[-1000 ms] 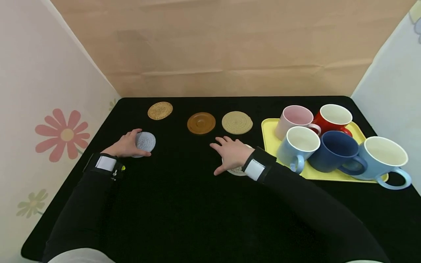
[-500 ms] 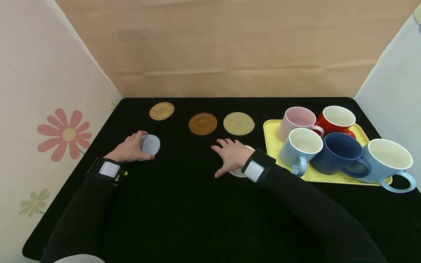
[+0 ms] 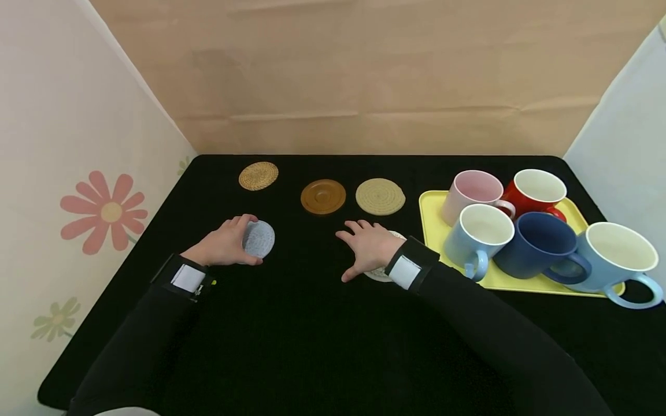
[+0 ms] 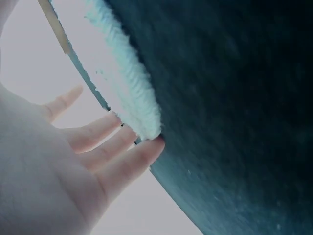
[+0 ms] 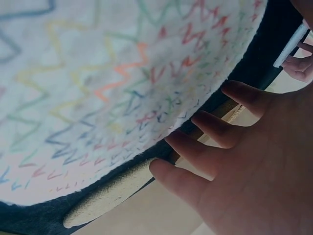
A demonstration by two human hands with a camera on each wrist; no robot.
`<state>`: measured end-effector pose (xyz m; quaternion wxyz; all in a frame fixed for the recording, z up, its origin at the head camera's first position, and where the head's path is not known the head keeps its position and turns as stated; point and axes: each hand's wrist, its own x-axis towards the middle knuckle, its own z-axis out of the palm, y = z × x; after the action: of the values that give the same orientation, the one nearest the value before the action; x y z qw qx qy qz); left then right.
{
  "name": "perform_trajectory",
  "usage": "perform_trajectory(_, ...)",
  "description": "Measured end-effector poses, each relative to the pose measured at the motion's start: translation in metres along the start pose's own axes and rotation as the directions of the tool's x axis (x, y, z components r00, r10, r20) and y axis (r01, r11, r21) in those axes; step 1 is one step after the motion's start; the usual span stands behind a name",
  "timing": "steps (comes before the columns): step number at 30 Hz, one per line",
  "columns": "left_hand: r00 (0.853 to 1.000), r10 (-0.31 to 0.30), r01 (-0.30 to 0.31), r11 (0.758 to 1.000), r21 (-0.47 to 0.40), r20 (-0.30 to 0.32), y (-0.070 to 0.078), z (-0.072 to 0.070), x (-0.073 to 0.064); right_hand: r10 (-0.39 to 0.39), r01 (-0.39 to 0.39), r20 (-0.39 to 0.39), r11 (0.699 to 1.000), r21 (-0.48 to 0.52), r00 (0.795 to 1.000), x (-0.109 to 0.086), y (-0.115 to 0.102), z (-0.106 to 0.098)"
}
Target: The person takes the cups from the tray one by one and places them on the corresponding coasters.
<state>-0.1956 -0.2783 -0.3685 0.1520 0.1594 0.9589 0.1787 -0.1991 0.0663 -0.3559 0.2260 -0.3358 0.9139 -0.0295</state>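
Observation:
My left hand (image 3: 226,240) grips a round pale blue-grey coaster (image 3: 259,239) by its edge, thumb on the near side and fingers on the far side. In the left wrist view the coaster's thick edge (image 4: 139,88) shows woven texture, with fingertips right against it. My right hand (image 3: 370,248) is spread low over a white round coaster (image 3: 379,274), most of which the palm and wrist hide. Colourful zigzag stitching covers this white coaster (image 5: 93,98) in the right wrist view; the spread fingers (image 5: 190,152) reach along its edge.
Along the back lie a woven rattan coaster (image 3: 258,175), a brown wooden coaster (image 3: 323,196) and a beige coiled coaster (image 3: 380,196). At right, a yellow tray (image 3: 430,215) carries several mugs, including a pink mug (image 3: 476,188) and a dark blue mug (image 3: 536,245). Walls enclose the black table (image 3: 291,335).
My left hand has carried the pale blue-grey coaster to the right and slightly nearer. The right hand stays over the white coaster almost unmoved. The head view has shifted slightly.

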Motion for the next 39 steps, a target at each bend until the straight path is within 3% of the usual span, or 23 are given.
perform_trajectory(9,0.996,0.084,-0.084,0.996,0.004,0.033,0.022,0.01,0.007,0.003,-0.003,-0.013,1.0,-0.004,1.0,-0.002,0.002,0.001)
perform_trajectory(21,0.978,0.198,-0.199,0.98,0.008,0.06,0.048,0.018,0.014,0.008,-0.008,-0.022,1.0,-0.002,1.0,-0.003,0.002,-0.001)
perform_trajectory(28,0.97,0.229,-0.228,0.974,-0.013,0.079,0.054,0.022,0.017,-0.003,0.003,-0.022,1.0,0.006,1.0,-0.001,0.002,0.001)
perform_trajectory(32,0.976,0.19,-0.186,0.981,-0.049,0.103,0.048,0.019,0.015,-0.007,0.007,-0.02,1.0,0.005,1.0,-0.002,0.0,0.0)
perform_trajectory(36,0.986,0.08,-0.072,0.996,-0.056,0.146,0.029,0.009,0.008,0.0,0.0,-0.006,1.0,-0.002,1.0,-0.001,-0.003,-0.003)
perform_trajectory(39,0.982,-0.01,0.015,1.0,-0.025,0.186,0.012,0.0,0.001,0.028,-0.028,0.005,0.999,-0.031,1.0,0.005,-0.009,-0.009)
